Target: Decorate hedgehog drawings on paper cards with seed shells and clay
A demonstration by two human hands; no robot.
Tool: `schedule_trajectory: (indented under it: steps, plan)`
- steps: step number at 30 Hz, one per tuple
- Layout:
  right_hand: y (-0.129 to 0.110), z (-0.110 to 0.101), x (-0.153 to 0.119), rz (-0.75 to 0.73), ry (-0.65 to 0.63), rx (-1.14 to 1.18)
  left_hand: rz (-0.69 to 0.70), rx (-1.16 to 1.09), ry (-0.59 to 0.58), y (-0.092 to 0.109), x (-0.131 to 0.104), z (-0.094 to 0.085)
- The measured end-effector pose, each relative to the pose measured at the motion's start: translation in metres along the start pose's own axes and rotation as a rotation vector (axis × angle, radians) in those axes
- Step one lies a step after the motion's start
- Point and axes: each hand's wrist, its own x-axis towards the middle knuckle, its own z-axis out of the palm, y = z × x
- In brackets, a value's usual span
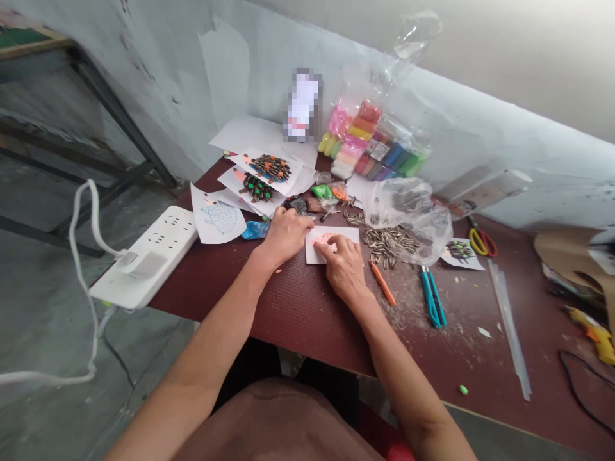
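Observation:
A small white card (313, 257) lies on the table with a flat patch of pink-orange modelling clay (319, 239) on it. My right hand (344, 264) rests over the card, its bent fingertips touching the clay and covering part of it. Whether anything small is between those fingers is hidden. At the card's upper left corner is my left hand (286, 234), fingers closed and curled; what they hold, if anything, does not show. An orange crayon-like stick (383, 283) lies right of my right hand, below a pile of striped sunflower seeds (391, 242).
Hedgehog pictures (259, 187) and a blue-outlined drawing (221, 219) lie left. Packs of coloured clay (369, 144) and a phone (303, 105) stand by the wall. A teal utility knife (433, 298), scissors (482, 242) and glue gun (596, 333) lie right. A power strip (148, 256) sits at the left edge.

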Motion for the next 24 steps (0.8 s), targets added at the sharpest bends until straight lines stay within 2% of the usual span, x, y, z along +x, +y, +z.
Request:
schedule_trajectory:
  steps: [8, 16, 24]
  plan:
    - [0.0025, 0.0022, -0.0027, 0.032, 0.064, -0.002, -0.006, -0.005, -0.007, -0.0002, 0.0001, -0.0002]
    - [-0.0045, 0.0018, 0.0022, -0.003, 0.009, 0.046, 0.014, 0.030, 0.015, -0.0014, 0.0001, 0.0025]
    - [-0.0014, 0.0034, -0.0022, 0.002, 0.053, 0.060, 0.007, 0.003, 0.002, -0.0001, 0.0004, 0.0005]
